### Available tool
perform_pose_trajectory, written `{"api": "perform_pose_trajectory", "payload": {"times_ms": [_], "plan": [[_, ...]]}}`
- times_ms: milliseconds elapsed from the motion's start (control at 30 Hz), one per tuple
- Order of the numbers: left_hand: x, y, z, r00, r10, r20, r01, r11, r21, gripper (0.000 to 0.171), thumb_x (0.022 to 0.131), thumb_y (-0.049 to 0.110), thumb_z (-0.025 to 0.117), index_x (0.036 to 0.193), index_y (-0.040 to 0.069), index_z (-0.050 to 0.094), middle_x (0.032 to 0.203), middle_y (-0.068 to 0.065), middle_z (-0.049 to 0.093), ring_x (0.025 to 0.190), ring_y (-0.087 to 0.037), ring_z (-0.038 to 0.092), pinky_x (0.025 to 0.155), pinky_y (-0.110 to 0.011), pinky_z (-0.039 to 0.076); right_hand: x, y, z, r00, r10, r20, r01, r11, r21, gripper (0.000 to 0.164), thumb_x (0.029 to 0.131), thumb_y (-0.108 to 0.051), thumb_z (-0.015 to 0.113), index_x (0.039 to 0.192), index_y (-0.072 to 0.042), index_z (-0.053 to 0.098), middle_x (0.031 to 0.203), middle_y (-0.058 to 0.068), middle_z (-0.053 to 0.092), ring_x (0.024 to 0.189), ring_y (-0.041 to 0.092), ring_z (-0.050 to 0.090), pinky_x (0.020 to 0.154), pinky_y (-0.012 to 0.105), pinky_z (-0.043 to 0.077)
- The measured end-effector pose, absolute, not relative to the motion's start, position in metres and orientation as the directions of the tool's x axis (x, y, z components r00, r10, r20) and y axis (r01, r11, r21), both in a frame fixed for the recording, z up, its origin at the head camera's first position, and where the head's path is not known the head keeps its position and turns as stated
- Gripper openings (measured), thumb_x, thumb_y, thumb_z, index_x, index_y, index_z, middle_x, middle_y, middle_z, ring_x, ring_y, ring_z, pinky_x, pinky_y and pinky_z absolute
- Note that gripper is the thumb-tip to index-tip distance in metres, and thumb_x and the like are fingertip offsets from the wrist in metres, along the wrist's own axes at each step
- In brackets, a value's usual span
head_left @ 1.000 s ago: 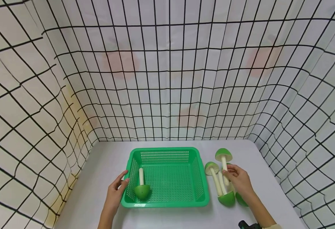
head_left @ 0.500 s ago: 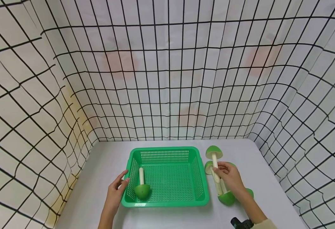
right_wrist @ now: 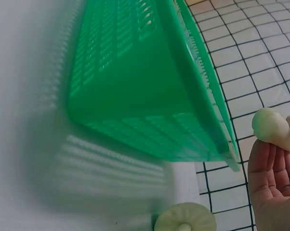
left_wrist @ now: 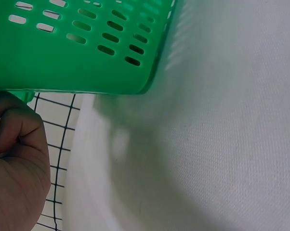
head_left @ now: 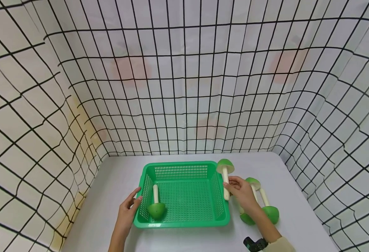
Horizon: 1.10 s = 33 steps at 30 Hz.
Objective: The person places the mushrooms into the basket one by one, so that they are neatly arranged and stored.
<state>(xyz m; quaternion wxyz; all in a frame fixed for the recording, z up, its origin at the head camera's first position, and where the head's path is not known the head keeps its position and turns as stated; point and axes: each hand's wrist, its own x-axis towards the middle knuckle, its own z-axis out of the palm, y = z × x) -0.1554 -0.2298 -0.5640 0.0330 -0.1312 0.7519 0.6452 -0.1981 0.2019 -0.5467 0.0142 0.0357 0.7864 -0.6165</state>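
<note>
A green-capped toy mushroom (head_left: 225,165) hangs upright at the right rim of the green plastic basket (head_left: 181,224). My right hand (head_left: 241,194) pinches its white stem between thumb and fingers; in the right wrist view the stem's rounded end (right_wrist: 269,126) pokes out of the grip. At the basket's left rim, my left hand (head_left: 128,211) holds on with bent fingers and thumb; only part of this hand (left_wrist: 19,168) shows in the left wrist view. Inside the basket, toward the left, lies another mushroom (head_left: 157,211), cap nearest me.
Several more mushrooms lie on the white table right of the basket, including one cap (head_left: 271,214) beside my right forearm, which partly hides them. Black wire mesh (head_left: 184,105) over white cloth surrounds the table at the back and sides.
My right hand has carried the mushroom leftward from above the pile to the basket's right rim. The left hand and the basket stay where they were.
</note>
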Motion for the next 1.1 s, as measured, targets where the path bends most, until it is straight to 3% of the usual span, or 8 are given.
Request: {"api": "perform_pose_trajectory", "payload": {"times_ms": [133,333,767,1100], "plan": [[-0.158,-0.232,-0.571,-0.963,-0.156,-0.221,-0.242,0.132,0.961,0.047,0.106,0.027,0.06,0.152,0.023,0.052,0.104,-0.021,0.059,0.073,-0.017,0.059,0.059,-0.025,0.053,-0.2,0.192,-0.546,-0.997,0.022,-0.072,0.075,0.21,-0.975,0.045,0.1,-0.021,0.071,0.135,0.005,0.058,0.118,0.018,0.066,0.086,0.008,0.066,0.071,0.024,0.058],[-0.165,-0.244,-0.6,-0.965,-0.167,-0.2,-0.225,0.148,0.963,0.051,0.101,0.044,0.064,0.15,0.032,0.053,0.099,-0.012,0.061,0.069,-0.014,0.059,0.058,-0.026,0.054,-0.202,0.181,-0.548,-0.998,-0.015,-0.068,0.063,0.198,-0.978,0.045,0.098,-0.02,0.073,0.133,0.005,0.059,0.116,0.019,0.066,0.087,0.011,0.067,0.069,0.026,0.059],[-0.173,-0.242,-0.598,-0.964,-0.154,-0.216,-0.234,0.113,0.966,0.048,0.106,0.033,0.061,0.152,0.028,0.051,0.101,-0.02,0.062,0.071,-0.018,0.061,0.06,-0.026,0.054,-0.209,0.164,-0.548,-0.998,-0.049,-0.039,0.026,0.246,-0.969,0.048,0.098,-0.023,0.074,0.135,0.004,0.058,0.12,0.018,0.065,0.089,0.014,0.07,0.07,0.03,0.061],[-0.167,-0.241,-0.602,-0.969,-0.163,-0.184,-0.205,0.126,0.971,0.05,0.102,0.04,0.065,0.149,0.03,0.054,0.088,-0.006,0.057,0.064,-0.012,0.055,0.055,-0.025,0.051,-0.211,0.144,-0.554,-0.997,-0.063,-0.051,0.036,0.218,-0.975,0.039,0.097,-0.019,0.074,0.13,0.0,0.063,0.117,0.016,0.063,0.087,0.019,0.069,0.07,0.032,0.061]]}}
